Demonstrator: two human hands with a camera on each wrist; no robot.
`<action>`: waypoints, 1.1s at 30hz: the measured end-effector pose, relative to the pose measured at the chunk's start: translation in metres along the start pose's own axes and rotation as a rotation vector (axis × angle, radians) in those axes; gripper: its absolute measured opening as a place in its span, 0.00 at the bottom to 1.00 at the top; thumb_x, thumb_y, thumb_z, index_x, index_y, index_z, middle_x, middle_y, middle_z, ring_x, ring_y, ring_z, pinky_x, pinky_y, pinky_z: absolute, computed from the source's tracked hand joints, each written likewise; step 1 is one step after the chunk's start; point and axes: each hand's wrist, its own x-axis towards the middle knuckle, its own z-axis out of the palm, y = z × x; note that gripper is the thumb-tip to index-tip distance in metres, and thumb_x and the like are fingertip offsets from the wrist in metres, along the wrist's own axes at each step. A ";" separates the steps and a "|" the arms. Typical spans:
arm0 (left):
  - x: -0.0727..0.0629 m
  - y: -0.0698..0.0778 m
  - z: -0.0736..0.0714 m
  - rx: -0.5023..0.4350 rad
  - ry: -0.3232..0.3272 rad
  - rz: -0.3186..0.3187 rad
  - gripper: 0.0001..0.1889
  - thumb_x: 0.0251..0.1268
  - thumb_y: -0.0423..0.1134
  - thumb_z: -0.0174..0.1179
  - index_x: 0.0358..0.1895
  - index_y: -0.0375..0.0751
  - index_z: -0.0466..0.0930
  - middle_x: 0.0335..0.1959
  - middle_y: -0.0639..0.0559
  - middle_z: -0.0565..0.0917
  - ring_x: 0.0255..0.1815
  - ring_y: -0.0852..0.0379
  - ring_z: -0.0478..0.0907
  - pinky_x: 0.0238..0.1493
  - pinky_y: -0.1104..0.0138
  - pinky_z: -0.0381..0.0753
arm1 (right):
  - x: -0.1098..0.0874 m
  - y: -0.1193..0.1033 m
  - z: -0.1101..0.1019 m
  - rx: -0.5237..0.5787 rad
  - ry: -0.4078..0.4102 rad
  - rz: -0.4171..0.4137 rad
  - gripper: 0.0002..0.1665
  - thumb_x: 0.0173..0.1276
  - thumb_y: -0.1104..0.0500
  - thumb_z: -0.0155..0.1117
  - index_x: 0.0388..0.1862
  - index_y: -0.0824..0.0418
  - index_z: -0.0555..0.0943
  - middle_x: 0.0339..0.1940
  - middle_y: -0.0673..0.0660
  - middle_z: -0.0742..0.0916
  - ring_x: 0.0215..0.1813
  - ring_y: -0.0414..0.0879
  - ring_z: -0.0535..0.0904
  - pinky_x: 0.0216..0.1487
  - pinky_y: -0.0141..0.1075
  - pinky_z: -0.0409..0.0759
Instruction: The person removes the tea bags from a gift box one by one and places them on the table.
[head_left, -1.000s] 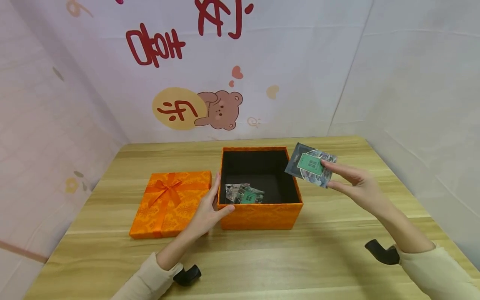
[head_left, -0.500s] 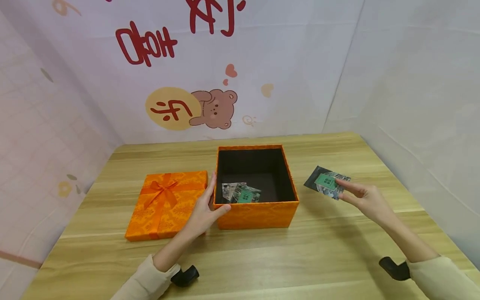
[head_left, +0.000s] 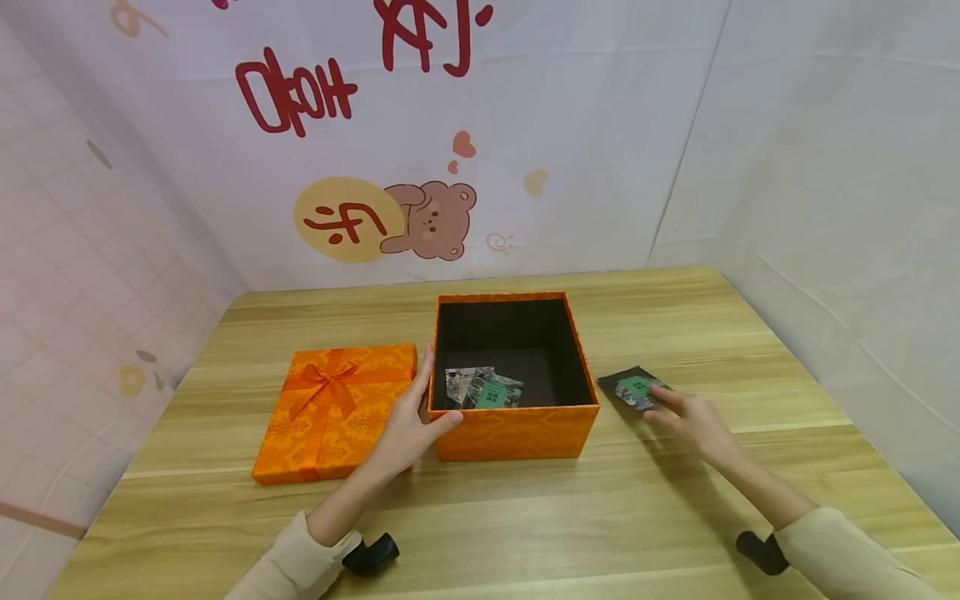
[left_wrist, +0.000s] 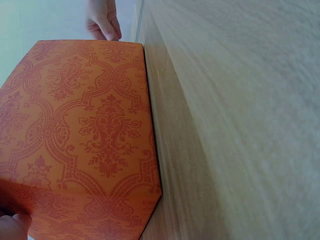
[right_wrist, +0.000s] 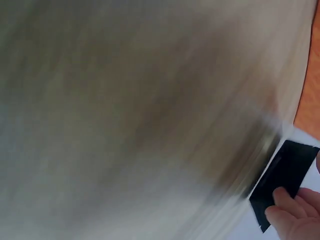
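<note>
An open orange gift box (head_left: pixel 517 433) with a dark inside stands mid-table. At its near left corner, my left hand (head_left: pixel 405 427) holds the box, with the thumb on the front and the fingers along the left side. Just right of the box, my right hand (head_left: pixel 693 425) pinches the edge of a flat dark sachet (head_left: pixel 633 390) with a green label, low over the table. In the right wrist view the sachet's plain black back (right_wrist: pixel 287 172) shows beside the fingers. Patterned sachets (head_left: pixel 491 392) overlap on the box floor, at the near left.
Left of the box lies its orange lid (head_left: pixel 337 412), topped with a ribbon bow. Beneath everything is a wooden table (head_left: pixel 525 533). A white printed cloth (head_left: pixel 585 125) rises behind the table, with pale cloth walls at both sides.
The right hand first moved right and down with the sachet, then left and lower towards the table beside the box. The left hand stays at the box corner. The head view shifted slightly.
</note>
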 end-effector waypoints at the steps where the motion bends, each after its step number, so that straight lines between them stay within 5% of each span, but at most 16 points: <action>1: 0.000 0.000 0.000 0.002 0.000 0.000 0.48 0.57 0.40 0.63 0.73 0.44 0.36 0.74 0.56 0.40 0.71 0.51 0.49 0.63 0.57 0.59 | 0.000 -0.001 0.003 -0.010 -0.010 -0.006 0.29 0.60 0.60 0.63 0.54 0.80 0.71 0.50 0.77 0.75 0.51 0.70 0.73 0.40 0.50 0.79; 3: 0.000 0.000 0.000 0.007 0.000 0.004 0.48 0.57 0.40 0.63 0.73 0.44 0.37 0.74 0.56 0.40 0.72 0.50 0.49 0.63 0.57 0.59 | 0.001 -0.003 0.008 -0.021 -0.026 -0.018 0.29 0.59 0.61 0.64 0.53 0.81 0.71 0.50 0.78 0.75 0.51 0.71 0.73 0.47 0.57 0.74; 15: 0.001 -0.001 0.000 0.042 0.005 0.008 0.47 0.57 0.41 0.62 0.73 0.43 0.37 0.74 0.54 0.40 0.72 0.50 0.48 0.64 0.63 0.58 | 0.009 -0.019 0.023 -0.014 -0.164 -0.015 0.31 0.60 0.61 0.63 0.53 0.84 0.68 0.52 0.80 0.73 0.55 0.71 0.69 0.55 0.58 0.69; 21: 0.001 -0.002 -0.001 0.038 0.010 0.007 0.47 0.57 0.40 0.62 0.73 0.44 0.37 0.74 0.54 0.41 0.71 0.47 0.49 0.64 0.62 0.57 | 0.010 -0.023 0.021 0.040 -0.219 0.050 0.34 0.61 0.58 0.62 0.56 0.84 0.66 0.52 0.79 0.74 0.52 0.68 0.73 0.52 0.55 0.73; 27: 0.001 -0.003 -0.001 0.042 0.006 0.008 0.47 0.58 0.42 0.62 0.73 0.42 0.37 0.74 0.54 0.40 0.72 0.50 0.48 0.64 0.65 0.57 | 0.008 -0.023 0.024 0.142 -0.234 0.067 0.37 0.61 0.60 0.62 0.57 0.86 0.61 0.43 0.74 0.81 0.41 0.54 0.79 0.37 0.37 0.79; 33: 0.002 -0.003 -0.001 0.027 0.005 0.015 0.47 0.58 0.38 0.62 0.73 0.44 0.37 0.74 0.54 0.40 0.72 0.48 0.48 0.64 0.59 0.57 | 0.005 -0.030 0.027 0.115 -0.237 0.076 0.34 0.64 0.57 0.59 0.58 0.81 0.62 0.52 0.80 0.73 0.52 0.67 0.72 0.52 0.55 0.71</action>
